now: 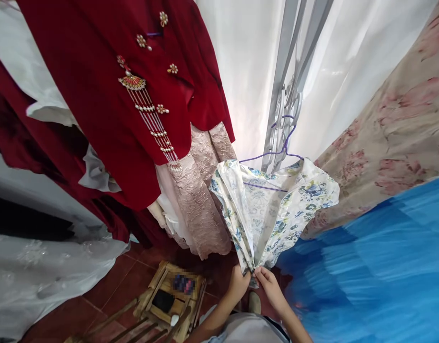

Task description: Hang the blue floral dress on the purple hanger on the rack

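A white garment with a blue and green floral print (pixel 294 209) hangs on a thin purple wire hanger (pixel 286 145), its front open in a V. Low on that opening, where the two front edges meet, my left hand (pixel 241 281) grips the cloth with closed fingers. Right beside it, my right hand (pixel 265 278) pinches the other edge at the same spot. Whatever fastening lies between the fingertips is too small to make out. The garment's lower part is mostly hidden behind my hands.
A grey metal rack (pixel 289 52) with hangers stands behind. On the left hang a red jacket with beaded ornaments (pixel 134 109) and a pink brocade skirt (pixel 201 205). Blue fabric (pixel 376 267) and a floral curtain (pixel 394 133) fill the right. A wooden chair (pixel 162 300) stands below left, with small items on it.
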Tool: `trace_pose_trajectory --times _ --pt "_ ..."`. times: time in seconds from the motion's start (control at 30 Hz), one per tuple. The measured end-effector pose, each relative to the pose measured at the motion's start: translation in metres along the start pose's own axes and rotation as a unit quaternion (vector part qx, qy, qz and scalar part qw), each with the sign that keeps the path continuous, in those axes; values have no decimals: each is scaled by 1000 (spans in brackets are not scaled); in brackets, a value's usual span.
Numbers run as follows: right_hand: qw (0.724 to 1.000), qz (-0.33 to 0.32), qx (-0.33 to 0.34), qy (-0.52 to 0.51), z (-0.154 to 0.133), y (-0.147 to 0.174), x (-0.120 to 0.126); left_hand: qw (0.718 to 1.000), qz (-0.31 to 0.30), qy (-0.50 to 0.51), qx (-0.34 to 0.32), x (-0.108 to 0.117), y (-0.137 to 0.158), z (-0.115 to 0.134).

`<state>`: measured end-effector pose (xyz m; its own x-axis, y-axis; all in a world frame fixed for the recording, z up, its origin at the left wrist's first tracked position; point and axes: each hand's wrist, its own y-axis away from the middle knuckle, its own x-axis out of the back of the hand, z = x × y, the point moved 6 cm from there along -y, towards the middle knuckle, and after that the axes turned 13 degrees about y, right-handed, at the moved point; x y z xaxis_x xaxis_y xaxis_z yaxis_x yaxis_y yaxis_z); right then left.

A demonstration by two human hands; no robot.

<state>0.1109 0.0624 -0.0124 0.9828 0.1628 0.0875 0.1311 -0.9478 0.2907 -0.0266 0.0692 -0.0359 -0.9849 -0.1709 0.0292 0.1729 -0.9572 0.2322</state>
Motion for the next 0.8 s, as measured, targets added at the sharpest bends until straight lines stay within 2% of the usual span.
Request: trace_pose_trajectory --times 0.2,0.33,0.43,0.57,0.7,0.8 --pt "993 90 -66 -44 -11 0 2 990 -127 -33 -46 -12 -19 1" --pt "990 125 -27 -58 -45 -10 11 983 -165 -52 -60 -15 -26 -2" --pt "982 171 44 -74 -104 -24 23 986 -136 -79 -47 -5 -33 -9" --pt "955 228 159 -104 -209 -43 38 985 -140 -84 -49 9 -43 -4" --pt "930 227 255 -135 -305 -58 54 983 -161 -38 -73 17 -47 13" --pt "917 234 279 -165 -355 -66 75 981 -180 5 -73 12 -46 15"
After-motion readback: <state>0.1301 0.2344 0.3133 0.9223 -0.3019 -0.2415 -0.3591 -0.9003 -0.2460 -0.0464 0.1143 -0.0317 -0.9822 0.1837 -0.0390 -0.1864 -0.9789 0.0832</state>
